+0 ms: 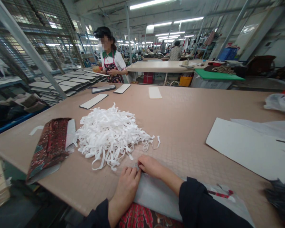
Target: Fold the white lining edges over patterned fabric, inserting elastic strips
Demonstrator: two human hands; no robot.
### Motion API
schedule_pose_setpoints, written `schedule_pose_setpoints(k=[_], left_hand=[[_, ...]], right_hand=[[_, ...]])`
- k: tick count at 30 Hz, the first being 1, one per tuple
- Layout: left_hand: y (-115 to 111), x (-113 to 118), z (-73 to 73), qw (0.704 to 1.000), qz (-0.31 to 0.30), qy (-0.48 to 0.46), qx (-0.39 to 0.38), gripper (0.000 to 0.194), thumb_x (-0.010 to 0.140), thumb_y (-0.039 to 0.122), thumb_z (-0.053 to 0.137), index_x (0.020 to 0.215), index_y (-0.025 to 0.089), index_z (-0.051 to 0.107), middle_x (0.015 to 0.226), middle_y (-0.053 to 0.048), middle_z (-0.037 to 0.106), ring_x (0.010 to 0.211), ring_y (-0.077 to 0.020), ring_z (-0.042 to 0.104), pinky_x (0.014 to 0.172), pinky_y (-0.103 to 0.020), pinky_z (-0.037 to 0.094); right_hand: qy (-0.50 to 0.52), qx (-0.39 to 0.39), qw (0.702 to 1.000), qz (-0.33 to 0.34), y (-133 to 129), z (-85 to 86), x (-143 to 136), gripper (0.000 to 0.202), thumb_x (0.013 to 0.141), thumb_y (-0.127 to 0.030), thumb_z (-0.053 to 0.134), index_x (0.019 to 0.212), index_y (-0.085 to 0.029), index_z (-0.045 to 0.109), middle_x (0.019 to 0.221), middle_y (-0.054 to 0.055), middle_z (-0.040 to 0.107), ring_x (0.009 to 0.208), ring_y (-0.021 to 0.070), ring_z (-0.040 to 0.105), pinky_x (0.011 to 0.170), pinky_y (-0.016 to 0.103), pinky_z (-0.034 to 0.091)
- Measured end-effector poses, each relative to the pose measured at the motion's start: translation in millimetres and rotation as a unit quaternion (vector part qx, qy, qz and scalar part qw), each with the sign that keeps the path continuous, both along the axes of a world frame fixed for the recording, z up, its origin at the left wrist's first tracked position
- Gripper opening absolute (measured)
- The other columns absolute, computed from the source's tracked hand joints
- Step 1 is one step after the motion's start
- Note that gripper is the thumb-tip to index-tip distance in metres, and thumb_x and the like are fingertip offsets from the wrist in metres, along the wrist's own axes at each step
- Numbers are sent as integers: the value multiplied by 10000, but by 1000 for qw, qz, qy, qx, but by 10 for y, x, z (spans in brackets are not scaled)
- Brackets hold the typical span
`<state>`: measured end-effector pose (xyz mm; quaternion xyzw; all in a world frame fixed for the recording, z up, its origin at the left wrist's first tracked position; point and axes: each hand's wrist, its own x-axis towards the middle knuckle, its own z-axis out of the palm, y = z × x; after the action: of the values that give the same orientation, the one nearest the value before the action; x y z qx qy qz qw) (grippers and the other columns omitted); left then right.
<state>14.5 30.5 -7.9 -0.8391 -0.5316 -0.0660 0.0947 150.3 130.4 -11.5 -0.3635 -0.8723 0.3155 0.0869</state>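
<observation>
Below the pile, a patterned fabric piece (pixel 147 217) with a grey backing (pixel 159 193) lies along the near table edge, its red-and-dark patterned side showing at the bottom. At its far left corner my left hand (pixel 128 182) is closed, fingers bent over the edge. My right hand (pixel 149 165) meets it there in a pinch on the same corner; the fingertips of both hands touch or nearly touch. The exact bit between them is hidden. Just beyond my hands lies a heap of white fabric strips (pixel 111 133).
Left of the heap rests a folded red-brown patterned fabric (pixel 49 142). Pale boards (pixel 93 101) lie at the table's far left, and another pale piece (pixel 155 92) farther right. A large white sheet (pixel 247 148) covers the right side. A co-worker (pixel 112 60) stands beyond the far edge.
</observation>
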Motion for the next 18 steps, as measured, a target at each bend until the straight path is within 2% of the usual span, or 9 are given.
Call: schedule_pose_setpoints(k=[8,18], left_hand=[[7,19,17,1000,15,-6,-8,292,819,75,437,1076,173,534,924,-48,560,825,-201,488,803,-384,372],[7,-1,-53,999,20,-27,1,288,818,83,453,1072,187,539,930,-44,566,833,-198,487,796,-375,372]], right_hand=[[20,-34,999,-30,5,73,28,153,781,-145,452,787,-163,604,805,44,625,739,147,539,658,234,379],[44,-46,998,-30,5,78,55,131,750,-112,486,789,-169,597,799,34,616,748,149,531,676,234,381]])
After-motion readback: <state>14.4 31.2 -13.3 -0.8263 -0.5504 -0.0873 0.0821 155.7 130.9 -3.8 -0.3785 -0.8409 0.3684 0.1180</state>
